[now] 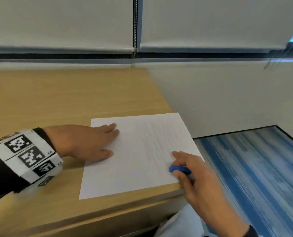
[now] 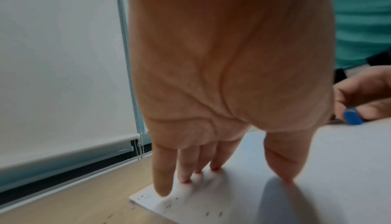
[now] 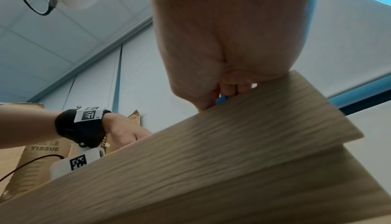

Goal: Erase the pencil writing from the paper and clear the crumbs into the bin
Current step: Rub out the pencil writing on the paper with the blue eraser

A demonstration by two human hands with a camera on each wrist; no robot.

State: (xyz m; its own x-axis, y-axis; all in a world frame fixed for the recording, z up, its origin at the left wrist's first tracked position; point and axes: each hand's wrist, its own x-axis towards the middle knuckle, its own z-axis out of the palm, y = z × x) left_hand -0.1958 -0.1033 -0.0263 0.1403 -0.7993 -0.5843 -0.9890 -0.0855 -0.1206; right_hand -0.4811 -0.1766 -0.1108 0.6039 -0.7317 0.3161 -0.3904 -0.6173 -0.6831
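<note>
A white sheet of paper (image 1: 138, 154) with faint pencil lines lies at the right front corner of a wooden desk (image 1: 56, 100). My left hand (image 1: 91, 142) lies flat on the sheet's left side, fingers straight, pressing it down; the left wrist view shows these fingers (image 2: 162, 177) on the paper (image 2: 338, 160) near small dark crumbs (image 2: 169, 206). My right hand (image 1: 185, 166) pinches a blue eraser (image 1: 180, 169) against the sheet's right edge. The eraser (image 2: 352, 116) also shows in the left wrist view, and as a blue sliver (image 3: 221, 100) in the right wrist view. No bin is in view.
The desk's right edge runs just past the paper, with blue patterned floor (image 1: 253, 168) below. A roller blind (image 1: 60, 23) with a bead chain (image 1: 134, 31) hangs behind the desk. Cardboard boxes (image 3: 42, 150) marked TISSUE stand to the left.
</note>
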